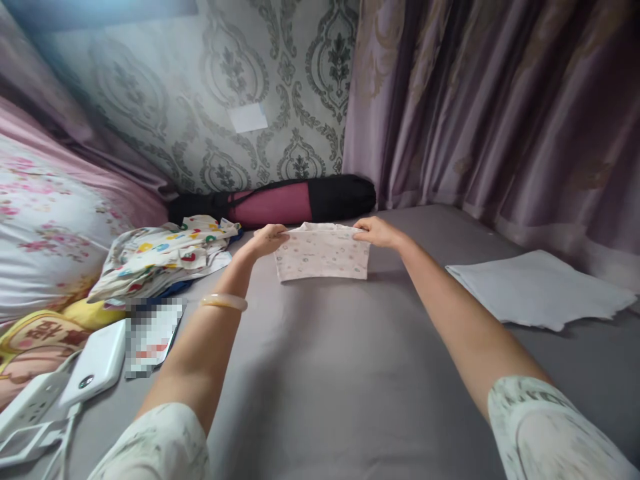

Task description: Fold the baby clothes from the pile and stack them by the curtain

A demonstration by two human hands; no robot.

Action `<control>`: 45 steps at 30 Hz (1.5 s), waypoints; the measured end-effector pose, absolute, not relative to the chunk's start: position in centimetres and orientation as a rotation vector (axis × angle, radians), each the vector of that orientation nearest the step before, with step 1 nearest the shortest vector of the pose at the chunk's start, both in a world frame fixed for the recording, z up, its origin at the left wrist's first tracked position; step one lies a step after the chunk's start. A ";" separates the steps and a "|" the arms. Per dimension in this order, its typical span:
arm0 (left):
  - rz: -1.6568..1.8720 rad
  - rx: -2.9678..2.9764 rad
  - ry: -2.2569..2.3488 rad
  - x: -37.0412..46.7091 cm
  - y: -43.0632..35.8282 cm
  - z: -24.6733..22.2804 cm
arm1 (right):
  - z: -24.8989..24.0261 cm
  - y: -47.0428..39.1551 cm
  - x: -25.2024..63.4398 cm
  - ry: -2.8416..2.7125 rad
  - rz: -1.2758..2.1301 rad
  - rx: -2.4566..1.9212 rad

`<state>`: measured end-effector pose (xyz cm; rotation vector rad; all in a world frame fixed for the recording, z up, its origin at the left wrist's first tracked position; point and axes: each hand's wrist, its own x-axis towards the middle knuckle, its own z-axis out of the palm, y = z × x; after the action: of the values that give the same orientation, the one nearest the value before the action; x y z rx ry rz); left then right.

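A small pale pink printed garment hangs between my hands, just over the grey bed sheet. Its front face shows a scattered little pattern, and more cloth bunches along the upper edge. My left hand pinches the upper left corner. At the upper right corner, my right hand grips the cloth between thumb and fingers. Whether the lower hem touches the sheet I cannot tell. A bangle circles my left forearm.
Patterned folded clothes lie to the left, beside a floral pillow. Nearer are a white power bank, a power strip and a partly blurred packet. A pink-and-black bag lies along the wall. White cloth rests at right.
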<state>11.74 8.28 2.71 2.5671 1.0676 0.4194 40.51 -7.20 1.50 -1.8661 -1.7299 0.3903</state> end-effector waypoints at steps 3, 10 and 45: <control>0.503 2.661 1.111 10.9 6.7 4.0 | 2.4 -8.4 40.2 -1.735 0.267 -1.787; 0.501 2.795 1.040 8.0 1.9 0.1 | -0.1 -13.3 38.4 -1.973 -0.023 -1.719; 0.245 2.836 1.160 14.6 -4.6 -9.7 | -7.9 -12.0 26.3 -1.953 0.158 -2.266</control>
<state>14.58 -4.62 -9.74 2.8359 1.1598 0.2452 26.34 -11.98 -7.90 -2.2660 -1.9533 0.1584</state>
